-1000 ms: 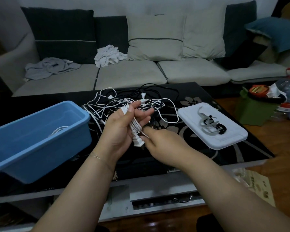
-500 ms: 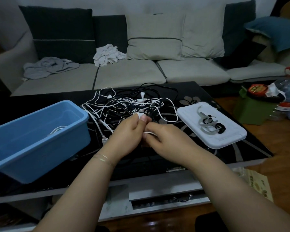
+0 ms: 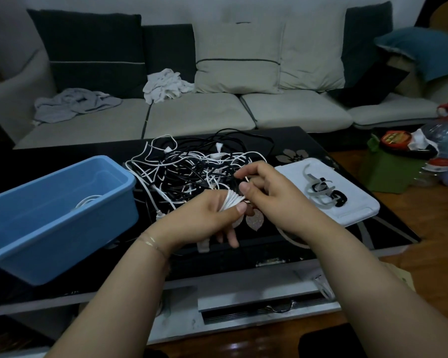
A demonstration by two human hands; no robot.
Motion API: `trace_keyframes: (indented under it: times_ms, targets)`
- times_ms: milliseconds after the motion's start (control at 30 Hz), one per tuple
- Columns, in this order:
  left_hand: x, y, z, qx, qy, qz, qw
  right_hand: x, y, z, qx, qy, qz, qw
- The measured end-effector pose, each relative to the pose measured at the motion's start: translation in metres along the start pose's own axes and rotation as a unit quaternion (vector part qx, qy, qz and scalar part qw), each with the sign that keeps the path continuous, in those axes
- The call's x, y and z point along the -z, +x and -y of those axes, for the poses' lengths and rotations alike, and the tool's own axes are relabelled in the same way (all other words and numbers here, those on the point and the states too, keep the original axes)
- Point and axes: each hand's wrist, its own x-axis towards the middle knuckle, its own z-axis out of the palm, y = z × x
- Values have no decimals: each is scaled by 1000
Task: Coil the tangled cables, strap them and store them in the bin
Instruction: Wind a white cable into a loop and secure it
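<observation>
White cable coil [image 3: 232, 201] (no legible writing)

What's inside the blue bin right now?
One coiled white cable lies on the floor of the blue bin. The near wall hides the front of the floor, so anything there is unseen.

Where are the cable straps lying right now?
The straps lie on the white lid, right of the tangled cables.

Table [image 3: 321, 143] near, sofa [image 3: 192, 115] behind it. Bin [image 3: 62, 218] on table's left; one coiled cable [image 3: 88, 201] inside. Cable tangle [image 3: 192, 166] centre, lid [image 3: 352, 213] bearing straps [image 3: 321, 192] right. Both hands just before the tangle.
</observation>
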Motion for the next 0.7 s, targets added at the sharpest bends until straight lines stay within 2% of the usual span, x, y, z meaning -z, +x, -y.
trace_keyframes:
  times_ms: [133,367,600,700]
  targets:
    - [-4,2,3,-35,-68,-15,997,0,3,-3,1,-23,-23,999]
    - [-1,0,4,-69,-245,8,967,-3,6,-4,-1,60,-30,998]
    - [-11,2,-3,-87,-439,24,894,-5,7,-11,-41,53,5,998]
    - [-9,5,-6,-106,-516,-14,850,-9,10,-14,-50,71,-4,996]
